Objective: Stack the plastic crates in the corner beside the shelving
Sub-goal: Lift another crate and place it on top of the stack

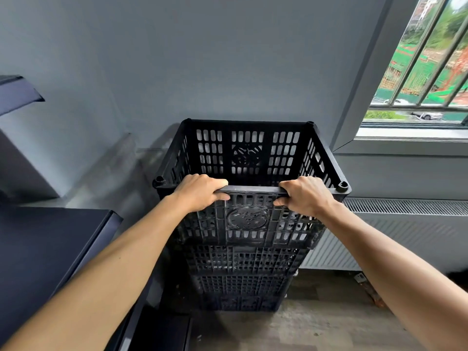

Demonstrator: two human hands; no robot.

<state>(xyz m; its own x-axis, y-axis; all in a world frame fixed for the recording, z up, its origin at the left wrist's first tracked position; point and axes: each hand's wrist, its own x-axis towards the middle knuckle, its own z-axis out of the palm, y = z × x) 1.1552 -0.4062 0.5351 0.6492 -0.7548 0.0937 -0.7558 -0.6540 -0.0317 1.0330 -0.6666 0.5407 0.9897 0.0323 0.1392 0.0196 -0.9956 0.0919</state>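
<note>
Gripping near rim of top crate (247,153), my left hand (200,192) and right hand (307,195) | upright, open upward, long axis unclear | black slotted plastic on stack (240,274).

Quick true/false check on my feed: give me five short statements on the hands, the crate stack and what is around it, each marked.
1. Both hands grip the near rim of the top crate. True: left hand, right hand.
2. The top crate holds boxes. False: it looks empty.
3. More crates sit beneath it. True.
4. The dark shelving is on the right of the stack. False: it is on the left.
5. The barred window is directly behind the stack. False: it is up to the right, above a radiator.
</note>
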